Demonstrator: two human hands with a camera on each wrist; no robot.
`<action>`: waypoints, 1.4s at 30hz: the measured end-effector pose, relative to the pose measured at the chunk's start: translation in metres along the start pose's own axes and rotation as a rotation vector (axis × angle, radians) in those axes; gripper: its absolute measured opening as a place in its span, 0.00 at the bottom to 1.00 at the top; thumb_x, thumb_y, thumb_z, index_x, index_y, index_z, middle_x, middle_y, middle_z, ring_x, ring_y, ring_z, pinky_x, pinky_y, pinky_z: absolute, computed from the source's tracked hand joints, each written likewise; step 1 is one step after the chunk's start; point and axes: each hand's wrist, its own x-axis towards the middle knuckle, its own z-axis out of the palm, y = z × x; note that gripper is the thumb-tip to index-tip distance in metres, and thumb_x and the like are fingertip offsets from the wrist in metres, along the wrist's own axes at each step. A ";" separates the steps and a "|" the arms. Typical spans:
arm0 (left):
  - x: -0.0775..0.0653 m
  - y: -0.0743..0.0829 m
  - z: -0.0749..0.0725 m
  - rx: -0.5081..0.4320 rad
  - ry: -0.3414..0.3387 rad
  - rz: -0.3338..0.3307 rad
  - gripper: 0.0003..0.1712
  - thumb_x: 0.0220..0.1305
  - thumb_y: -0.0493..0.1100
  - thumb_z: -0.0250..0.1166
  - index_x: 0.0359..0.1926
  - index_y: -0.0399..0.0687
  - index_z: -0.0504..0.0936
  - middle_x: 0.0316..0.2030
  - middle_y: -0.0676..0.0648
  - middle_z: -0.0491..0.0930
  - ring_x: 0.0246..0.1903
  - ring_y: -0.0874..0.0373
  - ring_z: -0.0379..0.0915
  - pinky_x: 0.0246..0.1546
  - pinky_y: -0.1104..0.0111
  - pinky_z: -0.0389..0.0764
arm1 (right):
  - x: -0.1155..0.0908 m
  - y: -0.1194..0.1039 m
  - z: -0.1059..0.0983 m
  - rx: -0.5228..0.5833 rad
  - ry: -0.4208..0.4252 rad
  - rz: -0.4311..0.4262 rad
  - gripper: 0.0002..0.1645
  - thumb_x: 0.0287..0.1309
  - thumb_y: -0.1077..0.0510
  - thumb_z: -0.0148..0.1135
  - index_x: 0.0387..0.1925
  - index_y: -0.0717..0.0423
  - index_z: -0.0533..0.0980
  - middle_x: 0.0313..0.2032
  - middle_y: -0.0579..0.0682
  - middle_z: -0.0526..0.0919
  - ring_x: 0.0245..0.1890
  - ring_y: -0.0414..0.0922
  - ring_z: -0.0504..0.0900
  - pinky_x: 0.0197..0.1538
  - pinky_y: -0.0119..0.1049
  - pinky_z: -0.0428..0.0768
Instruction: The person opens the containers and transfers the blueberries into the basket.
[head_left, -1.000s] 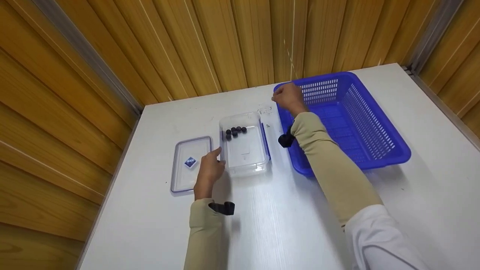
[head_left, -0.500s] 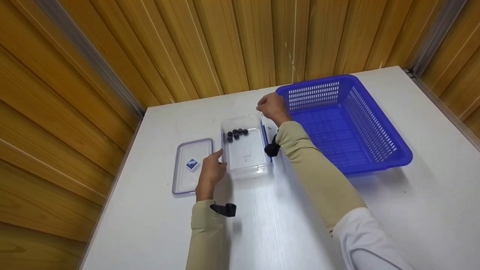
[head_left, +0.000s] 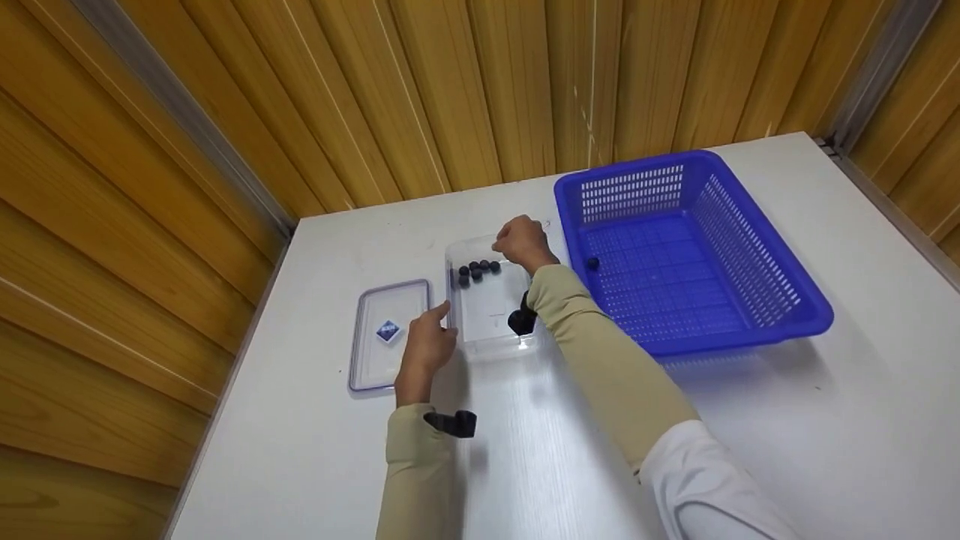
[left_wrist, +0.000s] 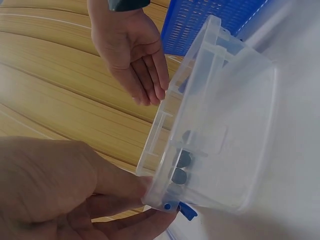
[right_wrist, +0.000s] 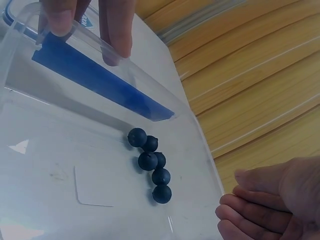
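My left hand [head_left: 428,341] holds the near-left wall of a clear plastic food container [head_left: 484,319]; in the left wrist view its thumb and fingers pinch the rim beside a blue clip [left_wrist: 187,211]. Several small dark balls [right_wrist: 147,161] lie clustered on the container's floor toward its far left. Over the far right rim hovers my right hand [head_left: 523,241], empty, its fingers loosely bent in the right wrist view. Inside the blue basket [head_left: 731,341], one dark ball [head_left: 592,263] rests near the left wall.
The container's lid [head_left: 373,360], with a blue diamond label [head_left: 388,331], lies flat left of the container. The basket stands close on the right of the white table [head_left: 285,420]. A wood-panelled wall [head_left: 480,90] rises behind the table's far edge.
My right hand has moved left from the basket's left rim to above the container. A dark ball now shows in the basket. My left hand has stayed at the container's rim.
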 end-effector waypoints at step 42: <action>0.000 -0.001 0.002 -0.021 0.015 0.015 0.28 0.64 0.30 0.56 0.65 0.35 0.68 0.63 0.35 0.69 0.60 0.45 0.70 0.52 0.56 0.76 | 0.023 0.006 0.055 -0.083 -0.030 0.118 0.15 0.53 0.62 0.53 0.39 0.68 0.79 0.46 0.66 0.82 0.49 0.58 0.81 0.50 0.48 0.79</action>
